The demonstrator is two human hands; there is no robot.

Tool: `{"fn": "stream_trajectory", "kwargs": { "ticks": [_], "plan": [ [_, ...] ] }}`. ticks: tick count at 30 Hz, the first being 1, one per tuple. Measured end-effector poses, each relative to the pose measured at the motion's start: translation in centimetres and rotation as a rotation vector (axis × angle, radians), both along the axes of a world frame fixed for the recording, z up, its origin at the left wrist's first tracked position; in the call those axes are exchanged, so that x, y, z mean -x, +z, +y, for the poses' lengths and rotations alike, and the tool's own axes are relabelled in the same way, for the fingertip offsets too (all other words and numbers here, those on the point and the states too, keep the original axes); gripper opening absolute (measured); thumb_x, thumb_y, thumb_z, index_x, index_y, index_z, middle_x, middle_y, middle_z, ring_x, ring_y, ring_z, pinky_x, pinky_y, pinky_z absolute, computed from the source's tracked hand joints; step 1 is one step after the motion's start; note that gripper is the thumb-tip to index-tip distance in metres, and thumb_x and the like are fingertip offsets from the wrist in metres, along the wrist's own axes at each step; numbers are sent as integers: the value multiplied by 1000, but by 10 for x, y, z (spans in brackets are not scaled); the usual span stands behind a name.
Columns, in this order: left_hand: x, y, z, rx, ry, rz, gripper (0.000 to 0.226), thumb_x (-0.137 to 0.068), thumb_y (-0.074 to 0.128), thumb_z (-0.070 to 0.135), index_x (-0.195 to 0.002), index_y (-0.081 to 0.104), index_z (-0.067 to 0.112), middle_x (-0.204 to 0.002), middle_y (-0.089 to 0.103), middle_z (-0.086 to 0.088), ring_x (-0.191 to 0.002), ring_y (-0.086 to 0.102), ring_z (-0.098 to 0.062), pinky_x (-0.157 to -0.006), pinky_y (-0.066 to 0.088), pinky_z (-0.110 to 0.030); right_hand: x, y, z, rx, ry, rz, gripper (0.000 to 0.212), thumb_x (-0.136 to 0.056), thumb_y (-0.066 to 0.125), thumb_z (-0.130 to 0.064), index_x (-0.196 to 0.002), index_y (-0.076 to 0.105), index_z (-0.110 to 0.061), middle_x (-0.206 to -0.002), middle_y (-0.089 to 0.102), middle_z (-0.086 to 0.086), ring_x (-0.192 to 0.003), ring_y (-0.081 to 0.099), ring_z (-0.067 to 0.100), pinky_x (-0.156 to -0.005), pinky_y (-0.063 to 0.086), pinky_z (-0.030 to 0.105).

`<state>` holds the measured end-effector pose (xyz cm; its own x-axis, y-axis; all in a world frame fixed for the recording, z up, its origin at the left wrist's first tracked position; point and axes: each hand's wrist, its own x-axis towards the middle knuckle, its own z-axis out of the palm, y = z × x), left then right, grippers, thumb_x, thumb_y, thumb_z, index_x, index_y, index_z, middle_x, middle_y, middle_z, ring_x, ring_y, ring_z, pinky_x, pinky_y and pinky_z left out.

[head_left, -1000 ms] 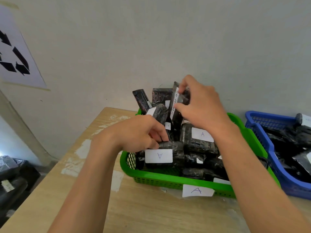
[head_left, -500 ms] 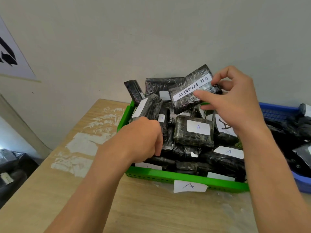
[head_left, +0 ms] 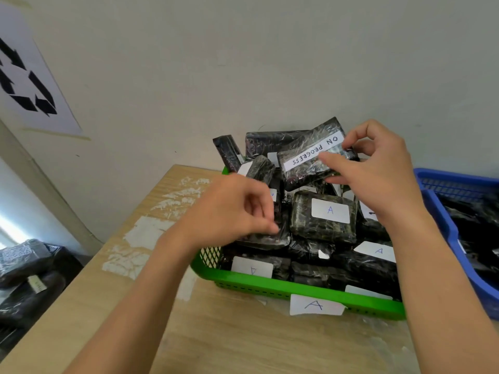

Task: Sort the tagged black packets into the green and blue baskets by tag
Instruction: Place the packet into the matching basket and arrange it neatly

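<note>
Head view: I see the bench [head_left: 243, 341] carrying the green basket [head_left: 270, 286], heaped with A-tagged packets [head_left: 324, 214], and the blue basket [head_left: 442, 222] just right of the right hand [head_left: 378, 171]. Its fingers pinch the ON PROGRESS packet [head_left: 305, 160] above the heap. The left hand [head_left: 229, 211] sits lower left of those fingers, its own curled and blurred. I cannot tell whether they grip anything.

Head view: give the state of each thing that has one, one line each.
ON PROGRESS packet, tilted atop the heap, pinched at its right end.
right hand, pinching that packet.
left hand, curled above the heap, blurred; grip unclear.
green basket, heaped with A-tagged packets.
blue basket, partly filled with black packets.
</note>
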<state>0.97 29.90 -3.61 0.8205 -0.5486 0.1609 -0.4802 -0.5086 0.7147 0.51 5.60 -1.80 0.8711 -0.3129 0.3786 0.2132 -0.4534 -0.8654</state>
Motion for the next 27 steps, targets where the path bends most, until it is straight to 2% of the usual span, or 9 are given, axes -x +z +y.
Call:
{"fn": "stream_trajectory", "kwargs": {
  "ticks": [2,4,8,12,14,16,18,22,27],
  "plan": [
    [-10,-1,11,164,184,-206,18,-79,87,28,-80,70,28,-67,65,14,-61,56,0,-58,41,-15,0,0,-1,-24,-30,-14,26,-84,86,-22,-85,61,-28,-101,72,1,-70,78,11,-65,67,41],
    [-20,-6,17,58,397,-405,24,-85,77,45,-101,64,33,-84,64,18,-81,55,-4,-69,41,-25,0,1,-3,-43,-58,-25,23,-86,84,-23,-85,62,-30,-102,72,1,-69,78,12,-68,67,46],
    [-25,-20,13,-136,492,-245,67,-81,52,79,-131,49,34,-116,67,14,-115,56,-17,-102,30,-39,2,4,-2,-103,-71,-55,22,-88,79,-25,-91,60,-34,-105,74,0,-72,79,15,-65,66,49],
    [-22,-24,4,-227,467,-316,66,-78,69,65,-134,50,35,-109,69,9,-122,54,-22,-121,16,-55,5,9,-6,-108,-31,-5,40,-85,73,-21,-114,53,-41,-97,77,3,-80,78,19,-62,66,39],
    [-22,-18,6,-142,468,-312,63,-74,74,53,-131,54,34,-102,66,13,-113,58,-20,-113,26,-43,8,13,-12,-83,6,50,52,-81,69,-21,-123,52,-47,-95,75,9,-80,77,25,-64,67,39],
    [-19,-5,13,-13,421,-236,62,-65,70,44,-125,59,36,-98,68,15,-99,62,-12,-91,42,-29,12,21,-21,-70,49,68,56,-77,66,-22,-124,58,-51,-94,71,12,-77,75,22,-64,66,35],
    [-14,10,23,43,226,-135,54,-62,71,33,-115,65,40,-96,72,16,-91,66,-3,-73,50,-14,17,30,-33,-112,94,57,49,-74,65,-18,-114,72,-45,-99,72,8,-75,77,14,-61,64,31],
    [1,20,21,-130,-180,-18,52,-68,81,6,-107,70,38,-100,72,18,-89,66,-3,-69,47,-14,29,41,-60,-149,73,69,27,-69,74,-20,-94,78,-31,-78,76,-4,-62,70,12,-49,55,24],
    [12,14,0,-311,-263,56,47,-73,83,2,-102,68,37,-100,67,23,-89,63,-1,-67,48,-17,42,40,-67,-75,161,99,19,-84,79,-7,-89,69,-22,-70,77,1,-54,68,14,-43,52,24]
  ]
}}
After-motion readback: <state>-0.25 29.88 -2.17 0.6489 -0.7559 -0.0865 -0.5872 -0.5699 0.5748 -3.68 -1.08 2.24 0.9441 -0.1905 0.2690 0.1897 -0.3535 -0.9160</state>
